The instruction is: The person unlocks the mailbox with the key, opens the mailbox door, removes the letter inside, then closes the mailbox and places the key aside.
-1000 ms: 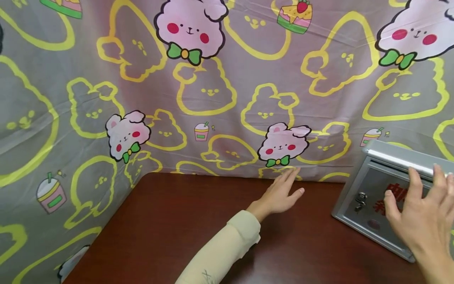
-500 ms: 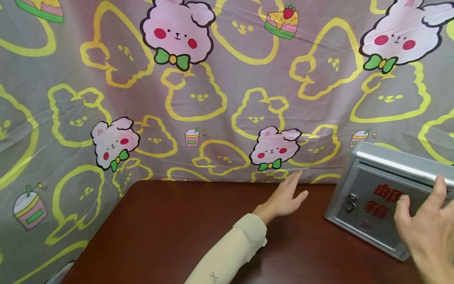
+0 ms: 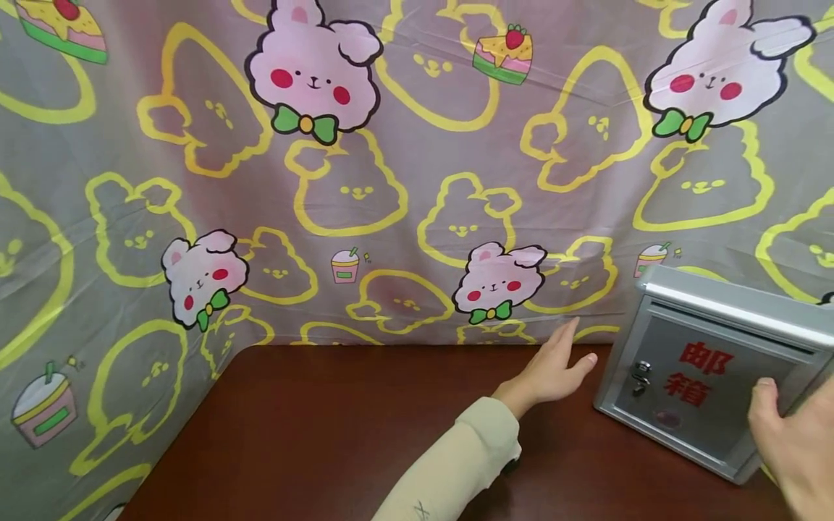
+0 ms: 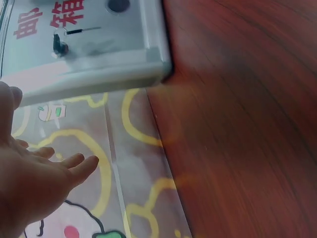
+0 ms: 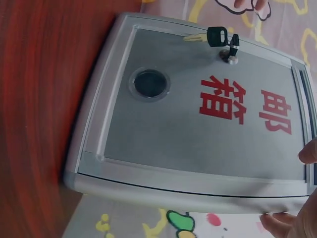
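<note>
A grey metal mailbox [image 3: 710, 391] with red lettering stands at the right of the table, tilted to view. Its lock [image 3: 641, 376] is at the left of the door, and keys [image 5: 217, 37] hang from it in the right wrist view. My left hand [image 3: 550, 369] reaches toward the mailbox's left side, fingers extended, with a gap between them. At the mailbox's right side is my right hand [image 3: 798, 441]; its thumb [image 5: 309, 151] lies before the front and its fingers reach past the side edge. Whether they touch the metal I cannot tell.
The dark red-brown wooden table [image 3: 339, 434] spreads to the left and front of the mailbox. Behind and to the left hangs a grey cloth [image 3: 391, 166] printed with rabbits, cups and yellow outlines, meeting the table's back edge.
My right hand has moved from in front of the mailbox to its right side, uncovering the lettering. The left hand has moved right, closer to the mailbox. The head view has shifted slightly.
</note>
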{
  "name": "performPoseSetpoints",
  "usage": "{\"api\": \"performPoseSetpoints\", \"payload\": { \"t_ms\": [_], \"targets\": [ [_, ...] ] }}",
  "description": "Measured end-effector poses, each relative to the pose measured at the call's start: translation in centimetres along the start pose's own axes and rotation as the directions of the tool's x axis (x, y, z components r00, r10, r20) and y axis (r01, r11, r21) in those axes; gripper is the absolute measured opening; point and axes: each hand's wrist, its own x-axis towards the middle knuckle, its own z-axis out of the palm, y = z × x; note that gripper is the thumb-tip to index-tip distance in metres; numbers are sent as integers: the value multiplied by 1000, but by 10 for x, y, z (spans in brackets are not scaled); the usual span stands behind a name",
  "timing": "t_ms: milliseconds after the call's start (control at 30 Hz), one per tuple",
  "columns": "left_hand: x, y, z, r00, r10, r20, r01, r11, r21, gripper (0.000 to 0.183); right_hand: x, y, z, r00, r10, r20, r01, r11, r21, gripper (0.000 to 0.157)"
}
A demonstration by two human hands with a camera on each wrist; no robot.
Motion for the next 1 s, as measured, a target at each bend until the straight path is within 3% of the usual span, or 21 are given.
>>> {"api": "performPoseSetpoints", "payload": {
  "t_ms": [67,200,300,467,600,833,1000],
  "targets": [
    [4,3,6,1000,-22,14,23,999,-39,73,-2,4,-1,999,37,8,-37,999,2,84],
    [10,5,11,999,-49,22,51,995,-85,76,-8,6,5,978,205,49,-205,979,-6,82],
    [14,7,11,997,-74,13,75,990,-118,77,-11,7,11,933,345,101,-344,939,-28,79],
    [24,17,14,997,-75,20,77,984,-162,76,-10,13,11,871,458,177,-452,889,-78,79],
    [36,27,17,997,-63,39,68,985,-159,75,-5,19,9,843,498,206,-484,867,-115,81],
    [51,35,25,995,-64,78,77,982,-173,75,-1,24,11,816,523,246,-506,852,-133,80],
    [60,36,28,996,-55,74,67,983,-173,75,-2,27,18,809,517,279,-507,855,-113,83]
  ]
}}
